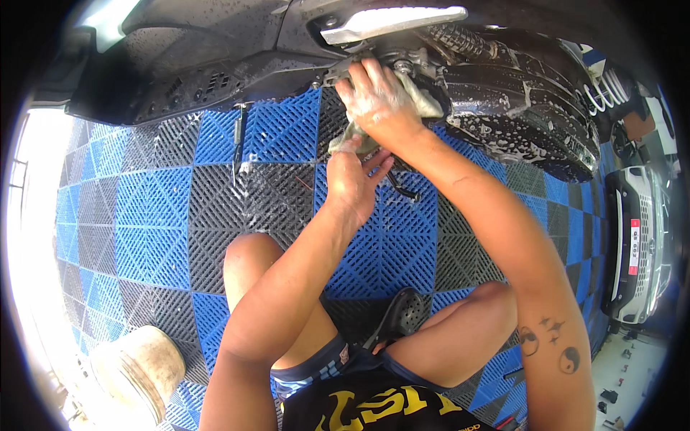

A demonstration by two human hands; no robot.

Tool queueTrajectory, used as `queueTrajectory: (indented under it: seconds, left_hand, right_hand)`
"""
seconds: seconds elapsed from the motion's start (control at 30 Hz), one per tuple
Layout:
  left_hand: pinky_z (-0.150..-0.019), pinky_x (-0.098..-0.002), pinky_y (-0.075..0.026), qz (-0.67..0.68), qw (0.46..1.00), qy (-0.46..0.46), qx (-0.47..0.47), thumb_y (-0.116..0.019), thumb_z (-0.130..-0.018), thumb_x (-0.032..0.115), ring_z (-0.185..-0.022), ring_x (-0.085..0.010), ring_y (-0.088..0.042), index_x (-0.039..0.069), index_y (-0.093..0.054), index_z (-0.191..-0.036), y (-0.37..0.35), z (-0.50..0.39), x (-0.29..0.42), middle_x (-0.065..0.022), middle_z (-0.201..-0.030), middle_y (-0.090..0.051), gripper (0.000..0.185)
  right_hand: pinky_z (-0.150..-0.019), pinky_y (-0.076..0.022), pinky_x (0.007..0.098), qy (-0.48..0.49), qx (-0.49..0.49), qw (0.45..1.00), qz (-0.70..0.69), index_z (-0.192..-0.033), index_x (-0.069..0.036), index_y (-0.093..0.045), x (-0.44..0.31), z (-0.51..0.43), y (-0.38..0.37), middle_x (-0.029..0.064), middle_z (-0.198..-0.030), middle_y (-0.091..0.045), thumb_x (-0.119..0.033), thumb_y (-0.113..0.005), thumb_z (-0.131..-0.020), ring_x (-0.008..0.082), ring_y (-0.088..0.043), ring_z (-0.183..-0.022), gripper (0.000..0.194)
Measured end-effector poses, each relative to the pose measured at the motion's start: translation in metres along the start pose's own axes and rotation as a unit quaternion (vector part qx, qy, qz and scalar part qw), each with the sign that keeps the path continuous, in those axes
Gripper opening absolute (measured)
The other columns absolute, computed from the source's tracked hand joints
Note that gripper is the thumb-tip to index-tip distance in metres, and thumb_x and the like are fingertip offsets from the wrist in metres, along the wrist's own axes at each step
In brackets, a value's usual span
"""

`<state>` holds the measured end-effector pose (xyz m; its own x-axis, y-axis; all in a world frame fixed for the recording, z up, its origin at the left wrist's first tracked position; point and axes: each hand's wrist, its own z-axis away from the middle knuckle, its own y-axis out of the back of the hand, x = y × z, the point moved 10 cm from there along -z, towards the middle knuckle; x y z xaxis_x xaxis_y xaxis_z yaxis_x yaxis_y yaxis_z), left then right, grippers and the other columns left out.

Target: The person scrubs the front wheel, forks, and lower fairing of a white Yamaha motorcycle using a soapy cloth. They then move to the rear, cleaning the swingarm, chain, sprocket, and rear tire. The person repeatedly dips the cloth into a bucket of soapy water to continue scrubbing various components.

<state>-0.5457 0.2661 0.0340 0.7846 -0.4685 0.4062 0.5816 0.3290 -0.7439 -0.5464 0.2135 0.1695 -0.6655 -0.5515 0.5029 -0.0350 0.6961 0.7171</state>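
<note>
My right hand (380, 97), coated with suds, grips a pale wet cloth (418, 97) and presses it to the metal engine parts (412, 62) low on a dark scooter. Its fingertips reach under the bodywork and are partly hidden. Just below, my left hand (353, 180) has thumb and forefinger at the cloth's hanging end, with the other fingers stretched out. A silver footrest (396, 24) juts out above my right hand. To the right, the black engine casing (517, 113) is spotted with foam.
A side stand with a spring (237, 143) and a black stand leg (401, 186) hang below the scooter. Blue and black grid floor tiles (153, 202) bear foam flecks. A pale bucket (145, 366) is at lower left; a car (639, 248) is parked at right.
</note>
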Motion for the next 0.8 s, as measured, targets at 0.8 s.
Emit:
queueTrajectory:
  seconds: [0.8]
  left_hand:
    - [-0.103,-0.0386,-0.05,-0.092,0.948,-0.287,0.104,-0.067,-0.102,0.04,-0.12,-0.0272,-0.064,-0.001,-0.049,-0.144,0.03,-0.054,0.048,-0.0189,-0.138,-0.06,0.061]
  right_hand:
    - [-0.115,-0.0382,0.0325,-0.411,-0.183,0.543,-0.709,-0.128,-0.003,-0.062,-0.02,0.159,-0.016,0.0059,-0.13,-0.064,-0.028,-0.054,-0.111,0.016,-0.055,-0.129,0.031]
